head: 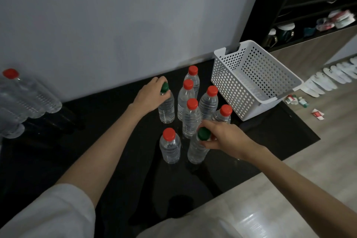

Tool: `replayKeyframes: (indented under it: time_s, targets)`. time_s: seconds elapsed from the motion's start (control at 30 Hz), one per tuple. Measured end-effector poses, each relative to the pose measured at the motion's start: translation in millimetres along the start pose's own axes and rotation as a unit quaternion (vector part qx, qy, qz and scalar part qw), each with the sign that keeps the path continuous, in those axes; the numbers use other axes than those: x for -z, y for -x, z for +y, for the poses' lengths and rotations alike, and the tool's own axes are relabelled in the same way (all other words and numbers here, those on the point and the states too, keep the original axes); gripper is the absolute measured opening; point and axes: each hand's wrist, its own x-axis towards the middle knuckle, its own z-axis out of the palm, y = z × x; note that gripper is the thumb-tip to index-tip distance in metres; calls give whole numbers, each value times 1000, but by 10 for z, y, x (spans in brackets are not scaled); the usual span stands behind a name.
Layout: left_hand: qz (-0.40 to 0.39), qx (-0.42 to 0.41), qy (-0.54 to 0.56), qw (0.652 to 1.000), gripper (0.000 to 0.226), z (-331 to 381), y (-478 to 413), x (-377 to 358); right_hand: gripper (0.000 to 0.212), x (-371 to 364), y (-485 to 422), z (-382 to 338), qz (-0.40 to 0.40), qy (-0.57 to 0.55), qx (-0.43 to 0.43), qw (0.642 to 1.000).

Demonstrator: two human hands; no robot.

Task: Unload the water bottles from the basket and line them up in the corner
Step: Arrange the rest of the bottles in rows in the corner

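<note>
Left hand (152, 93) curled round cap of far green-capped bottle (166, 108), left of basket (229, 77); right hand (224, 137) pinched on near green-capped bottle (196, 150) cap. Both judged full, heavyish, thin-walled; stiff neck best gripped.

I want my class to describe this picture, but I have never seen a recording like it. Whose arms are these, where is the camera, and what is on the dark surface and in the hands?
There is no machine here. The arms belong to a person, and the single camera sits on that person's head, looking forward and down, so you see their own view. The left hand has its grip on the cap of a green-capped bottle standing upright. The right hand pinches the cap of a second green-capped bottle. Six red-capped bottles stand around them on the black surface. The white perforated basket beside them looks empty. At the far left, more clear bottles appear to lie on their sides.
</note>
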Motion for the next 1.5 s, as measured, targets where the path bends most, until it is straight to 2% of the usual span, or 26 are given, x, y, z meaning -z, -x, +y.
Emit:
replayKeyframes:
  time_s: [0.2,0.43,0.87,1.07,1.5]
  targets:
    - [20,2,28,999,16,-150,299,23,28,-107,50,-58,27,-50,-10,998]
    - [67,34,35,997,14,-219,994,193,28,-51,126,-375,17,-45,72,996]
    - [160,143,18,977,12,-618,2556,907,23,-161,-97,-1512,-10,-103,198,975]
    - [190,181,0,965,13,-1181,3032,1221,21,-388,-623,-2110,-40,-155,209,965]
    - [162,206,40,964,16,-2736,3235,1751,20,-927,-2260,-3405,3,-195,154,969]
